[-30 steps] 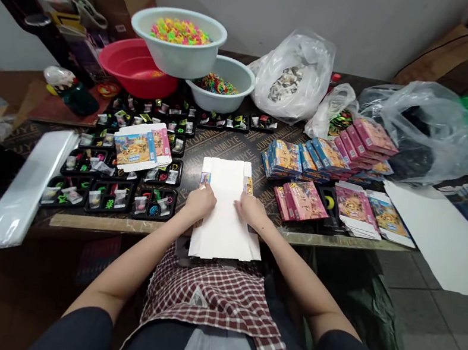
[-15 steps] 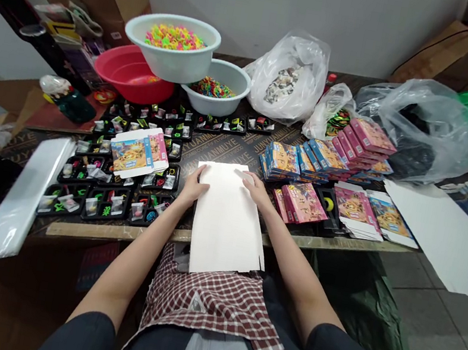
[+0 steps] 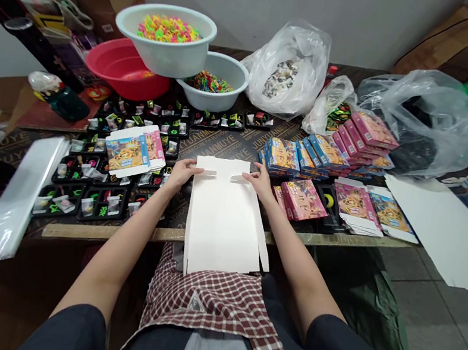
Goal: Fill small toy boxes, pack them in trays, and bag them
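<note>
The left hand (image 3: 179, 174) and the right hand (image 3: 262, 183) are well apart, one at each far corner of a white card sheet (image 3: 223, 221), and neither is closed into a fist. The left fingers (image 3: 204, 171) reach in over the card's left corner, and the right fingers (image 3: 238, 177) lie over its right corner, pointing toward each other. From here I can't tell whether either hand is pinching the card or just resting on it, because the thumbs aren't clearly visible.

The sheet lies flat and directly ahead of the person, between the two forearms. Its long side runs straight out from the body, so the hands are at the end farthest from the person. Neither hand is clearly closer to it than the other. The near end sticks out past the table edge (image 3: 115, 232) and hangs above the checked apron (image 3: 201, 308), with narrow flaps along the sides.

Just beyond the left hand, a flattened printed box (image 3: 133, 151) sits on black trays (image 3: 80, 202) of small packets. Past the right hand are pink boxes (image 3: 302, 200), with blue boxes (image 3: 280, 154) farther back. Farther out, a white bowl (image 3: 176, 62) of bright bits sits over a second white bowl (image 3: 215, 99) and a red basin (image 3: 108, 65), near plastic bags (image 3: 286, 69)
</note>
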The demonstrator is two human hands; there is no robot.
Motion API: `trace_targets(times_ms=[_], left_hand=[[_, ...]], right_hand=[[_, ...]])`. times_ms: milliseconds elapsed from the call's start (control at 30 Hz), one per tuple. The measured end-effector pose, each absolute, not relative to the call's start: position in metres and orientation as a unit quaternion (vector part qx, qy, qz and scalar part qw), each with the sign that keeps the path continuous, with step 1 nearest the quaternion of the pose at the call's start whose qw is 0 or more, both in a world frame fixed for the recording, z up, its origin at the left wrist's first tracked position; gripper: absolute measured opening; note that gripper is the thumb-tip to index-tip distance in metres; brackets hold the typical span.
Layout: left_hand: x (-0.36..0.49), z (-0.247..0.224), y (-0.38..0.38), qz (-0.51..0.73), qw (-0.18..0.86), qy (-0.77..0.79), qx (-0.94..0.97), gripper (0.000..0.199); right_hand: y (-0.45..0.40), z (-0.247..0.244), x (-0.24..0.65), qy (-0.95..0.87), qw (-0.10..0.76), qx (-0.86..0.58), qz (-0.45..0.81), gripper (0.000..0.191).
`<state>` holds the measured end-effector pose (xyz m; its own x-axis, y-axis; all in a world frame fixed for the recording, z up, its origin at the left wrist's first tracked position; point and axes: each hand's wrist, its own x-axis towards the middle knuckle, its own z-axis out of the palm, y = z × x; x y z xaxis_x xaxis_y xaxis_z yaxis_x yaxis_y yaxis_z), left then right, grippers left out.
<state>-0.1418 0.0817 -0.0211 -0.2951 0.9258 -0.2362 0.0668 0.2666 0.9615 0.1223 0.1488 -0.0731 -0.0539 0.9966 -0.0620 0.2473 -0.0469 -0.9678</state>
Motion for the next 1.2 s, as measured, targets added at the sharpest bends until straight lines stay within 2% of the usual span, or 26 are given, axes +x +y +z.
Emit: trace_targets(times_ms=[67, 167, 367, 500, 533, 600, 667, 733, 800, 900, 1033, 1200], left_hand=[[-0.142, -0.023, 0.085, 0.438, 0.467, 0.656, 0.401, 0.044], [-0.138, -0.028, 0.088, 0.415, 0.473, 0.662, 0.407, 0.048], [-0.140, -0.024, 0.098, 0.344, 0.500, 0.681, 0.411, 0.057], [-0.150, -0.013, 0.103, 0.281, 0.521, 0.663, 0.458, 0.042], [-0.151, -0.010, 0.104, 0.254, 0.507, 0.652, 0.504, 0.037], [-0.152, -0.007, 0.105, 0.155, 0.408, 0.626, 0.646, 0.026], [-0.148, -0.005, 0.106, 0.048, 0.268, 0.593, 0.758, 0.018], [-0.141, -0.004, 0.105, -0.003, 0.181, 0.579, 0.795, 0.015], [-0.134, -0.003, 0.104, -0.015, 0.154, 0.574, 0.804, 0.018], [-0.126, -0.002, 0.100, -0.031, 0.122, 0.560, 0.819, 0.026], [-0.122, -0.002, 0.096, -0.041, 0.101, 0.544, 0.832, 0.026], [-0.109, -0.002, 0.088, -0.031, 0.095, 0.529, 0.843, 0.019]], right_hand=[[0.151, -0.073, 0.121, -0.575, 0.385, -0.539, 0.480, 0.051], [0.153, -0.072, 0.119, -0.589, 0.374, -0.523, 0.489, 0.049], [0.153, -0.062, 0.121, -0.520, 0.333, -0.576, 0.535, 0.061], [0.152, -0.046, 0.130, -0.538, 0.293, -0.546, 0.571, 0.053], [0.151, -0.041, 0.131, -0.571, 0.281, -0.532, 0.558, 0.049], [0.149, -0.032, 0.132, -0.671, 0.244, -0.512, 0.478, 0.035], [0.147, -0.022, 0.129, -0.781, 0.171, -0.494, 0.342, 0.019], [0.144, -0.013, 0.120, -0.848, 0.075, -0.479, 0.215, 0.008], [0.140, -0.005, 0.111, -0.882, -0.011, -0.452, 0.129, 0.017], [0.133, 0.004, 0.101, -0.907, -0.083, -0.409, 0.057, 0.033], [0.125, 0.007, 0.094, -0.923, -0.121, -0.365, 0.017, 0.037], [0.124, 0.007, 0.083, -0.936, -0.123, -0.329, 0.022, 0.036]])
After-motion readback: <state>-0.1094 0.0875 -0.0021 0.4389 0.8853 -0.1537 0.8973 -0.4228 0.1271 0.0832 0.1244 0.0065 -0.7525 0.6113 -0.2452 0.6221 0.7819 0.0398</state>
